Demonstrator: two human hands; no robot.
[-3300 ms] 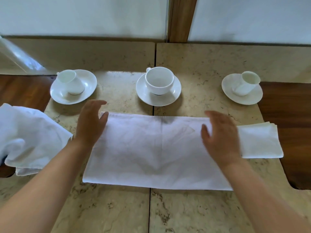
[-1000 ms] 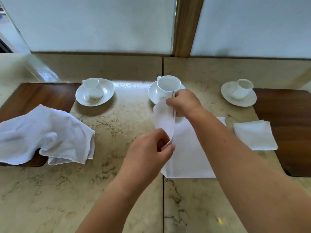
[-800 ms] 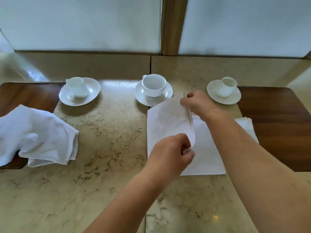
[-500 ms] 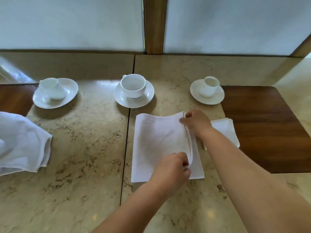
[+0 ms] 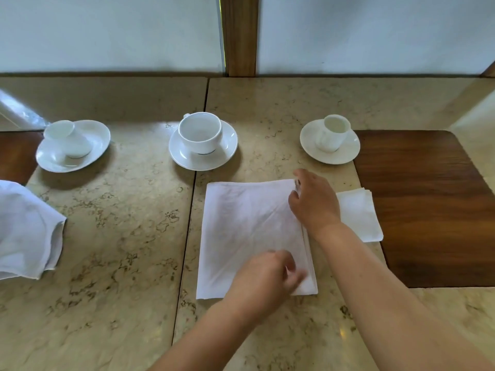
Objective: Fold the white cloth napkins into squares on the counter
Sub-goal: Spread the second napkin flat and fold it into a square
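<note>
A white cloth napkin (image 5: 241,231) lies folded into a tall rectangle on the stone counter (image 5: 120,250), its free edges stacked along the right side. My right hand (image 5: 314,200) rests on its far right corner, fingers pinched at the edge. My left hand (image 5: 267,277) presses the near right corner, fingers curled on the cloth. A smaller folded square napkin (image 5: 360,215) lies just right of it, partly behind my right wrist. A rumpled pile of unfolded white napkins (image 5: 24,231) sits at the left edge.
Three white cups on saucers stand in a row behind the napkin: left (image 5: 72,144), middle (image 5: 202,140), right (image 5: 330,139). Dark wooden insets lie at the right (image 5: 434,204) and far left (image 5: 16,153). A wall with a wooden post (image 5: 239,36) backs the counter.
Both hands carried the napkin's left half over to the right and laid it flat. The fold now rests on the counter with the hands still at its right corners.
</note>
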